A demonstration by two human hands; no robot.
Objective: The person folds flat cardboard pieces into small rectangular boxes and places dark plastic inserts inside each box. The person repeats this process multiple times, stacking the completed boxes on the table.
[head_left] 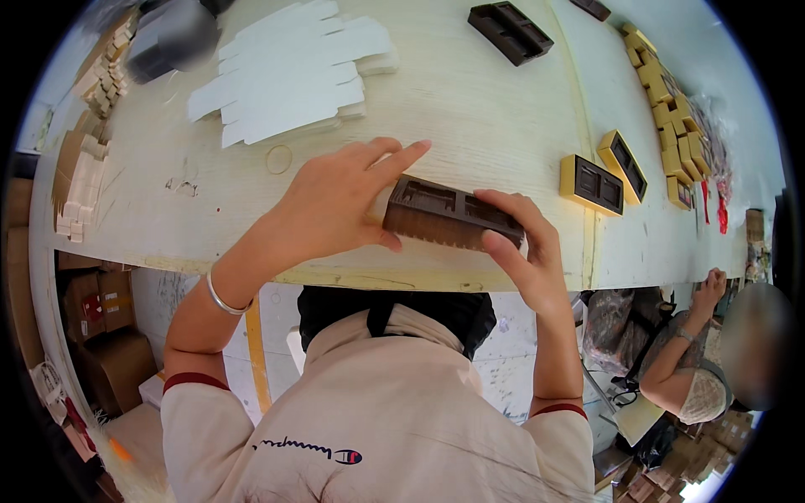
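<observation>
A stack of dark brown plastic tray inserts (449,220) with molded compartments is at the table's near edge in front of me. My right hand (528,243) closes around the right end of the stack, thumb on the near side and fingers over the top. At the stack's left end is my left hand (344,197), its index finger stretched out and its thumb apart below. Whether the left palm touches the stack I cannot tell.
Flat white card blanks (293,71) lie stacked at the far left. Another brown insert stack (510,32) sits at the far middle. Two yellow boxes with brown inserts (592,184) stand to the right, with many yellow boxes (671,117) beyond. A co-worker (692,360) sits at right.
</observation>
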